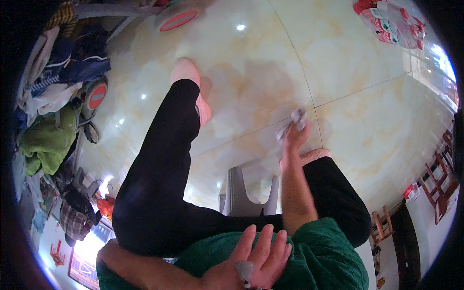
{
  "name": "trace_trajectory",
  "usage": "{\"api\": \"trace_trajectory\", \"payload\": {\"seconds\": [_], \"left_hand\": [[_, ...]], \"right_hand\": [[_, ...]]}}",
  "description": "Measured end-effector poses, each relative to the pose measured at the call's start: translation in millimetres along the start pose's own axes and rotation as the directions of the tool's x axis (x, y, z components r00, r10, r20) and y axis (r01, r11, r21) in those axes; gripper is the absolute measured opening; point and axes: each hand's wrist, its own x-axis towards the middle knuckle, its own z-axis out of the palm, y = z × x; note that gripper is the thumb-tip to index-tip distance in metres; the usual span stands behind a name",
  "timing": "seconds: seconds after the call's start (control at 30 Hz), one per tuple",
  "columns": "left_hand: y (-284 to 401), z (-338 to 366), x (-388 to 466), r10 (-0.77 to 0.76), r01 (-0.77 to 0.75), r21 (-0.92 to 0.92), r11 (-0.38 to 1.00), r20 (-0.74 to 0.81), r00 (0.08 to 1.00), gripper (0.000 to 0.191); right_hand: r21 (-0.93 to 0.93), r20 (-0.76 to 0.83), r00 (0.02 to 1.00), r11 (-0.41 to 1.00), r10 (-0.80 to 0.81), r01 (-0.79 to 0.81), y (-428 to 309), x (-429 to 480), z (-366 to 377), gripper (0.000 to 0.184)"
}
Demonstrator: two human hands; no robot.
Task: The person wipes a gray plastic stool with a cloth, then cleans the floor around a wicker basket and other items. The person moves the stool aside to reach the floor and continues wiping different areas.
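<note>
My right hand (296,137) reaches down by my right foot, its fingers closed around a crumpled whitish cloth (298,116). Motion blurs both the hand and the cloth, so finer detail is lost. Palm down against the front of my green top (326,246) lies my left hand (250,266), holding nothing, its fingers a little apart. A pale, flower-like ornament (245,269) sits on the back of that hand. Pink shoes (185,70) are on my feet, set wide apart on the floor. Between my legs a grey plastic stool (237,192) shows under me.
Glossy marbled tiles (246,87) cover the floor. Clear plastic bottles with red labels (395,27) lie at the upper right. Heaped clothes and a green cloth (50,139) hang at the left, near a round grey base with a red mark (97,95). Wooden chairs (438,181) stand right.
</note>
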Motion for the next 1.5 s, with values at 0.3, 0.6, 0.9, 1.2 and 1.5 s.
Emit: {"api": "trace_trajectory", "payload": {"seconds": [0.3, 0.6, 0.9, 1.2, 1.5], "left_hand": [[-9, 14, 2, -0.089, 0.087, -0.028, 0.996, -0.085, 0.992, 0.052], [-1, 26, -3, -0.134, 0.129, -0.039, 0.991, -0.211, 0.968, 0.051], [-3, 27, -4, -0.119, 0.143, 0.076, 0.987, -0.261, 0.958, 0.049], [10, 29, -6, -0.088, 0.091, 0.011, 0.996, -0.164, 0.983, 0.049], [-19, 17, -5, -0.101, 0.11, 0.062, 0.992, -0.136, 0.986, 0.054]], "right_hand": [[-0.227, 0.225, 0.686, 0.648, -0.692, 0.727, 12, -49, 72, 0.027], [0.306, 0.769, -0.003, 0.364, -0.639, 0.88, -54, -11, 115, 0.05], [0.364, 0.748, -0.354, -0.099, -0.561, 0.926, 3, 14, 27, 0.027], [0.046, 0.603, 0.447, 0.588, -0.661, 0.807, -124, 130, 70, 0.035], [-0.003, 0.601, 0.265, 0.329, -0.754, 0.944, -38, 101, 46, 0.043]]}}
